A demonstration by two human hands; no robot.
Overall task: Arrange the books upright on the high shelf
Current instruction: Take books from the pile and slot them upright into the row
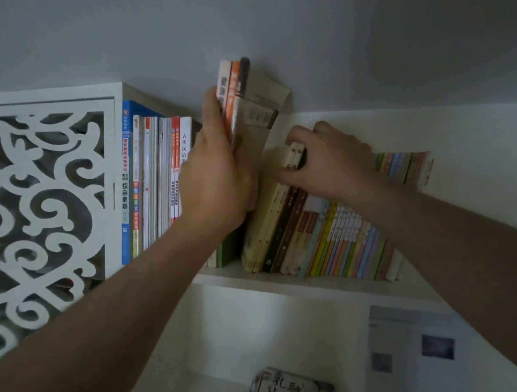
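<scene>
Two hands grip books: left hand [219,171] tall ones [235,85] (upright), right hand [324,161] leaning ones [294,155].

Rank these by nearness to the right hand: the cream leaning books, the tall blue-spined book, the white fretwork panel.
From the right hand:
1. Cream leaning books, directly beneath its grip.
2. Tall blue-spined book, at the row's left end.
3. White fretwork panel, far left.

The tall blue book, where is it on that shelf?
In the head view, the tall blue book stands upright at the far left end of the row on the high shelf, right beside the white carved panel.
</scene>
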